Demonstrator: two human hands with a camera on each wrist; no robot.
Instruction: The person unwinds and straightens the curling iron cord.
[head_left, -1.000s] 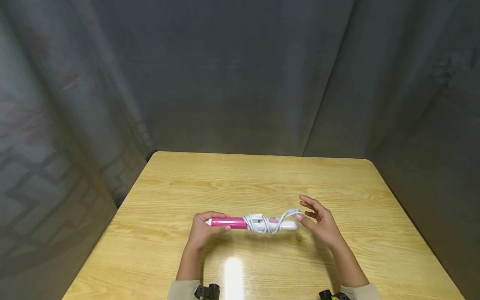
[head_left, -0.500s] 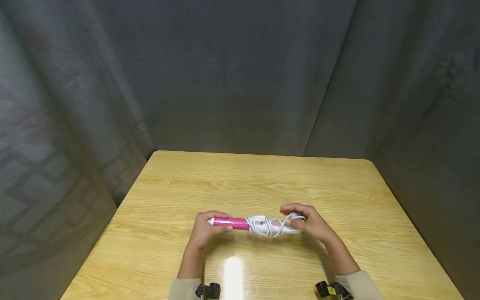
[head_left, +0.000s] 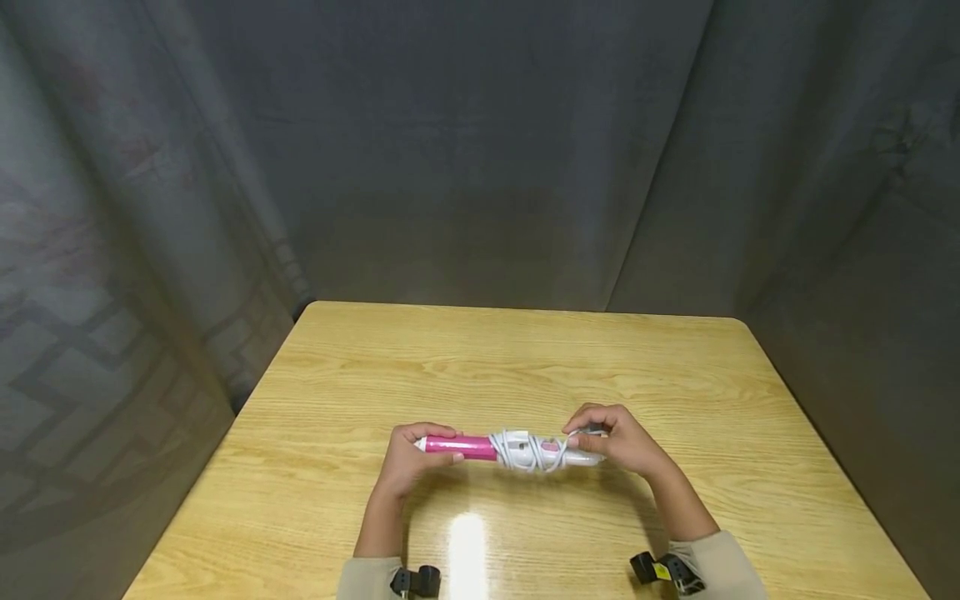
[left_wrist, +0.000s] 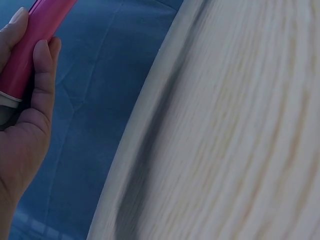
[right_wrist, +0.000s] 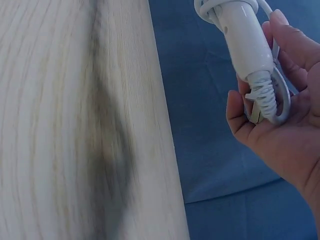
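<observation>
A pink and white curling iron (head_left: 510, 448) lies crosswise over the wooden table (head_left: 525, 367), with its white cord (head_left: 528, 452) wound round the middle. My left hand (head_left: 408, 460) grips the pink barrel (left_wrist: 35, 37) at its left end. My right hand (head_left: 618, 442) holds the white handle end (right_wrist: 245, 40), fingers and thumb curled round the cord's ribbed strain relief (right_wrist: 265, 97) and a loop of cord.
Grey curtains hang behind and on both sides of the table. Light glares off the tabletop (head_left: 467, 542) near the front edge. Both wrist views show the table's rim over a blue floor (right_wrist: 215, 150).
My right hand, open beside the handle end a second ago, has closed on the handle and the cord loop. The left hand has kept its hold on the barrel.
</observation>
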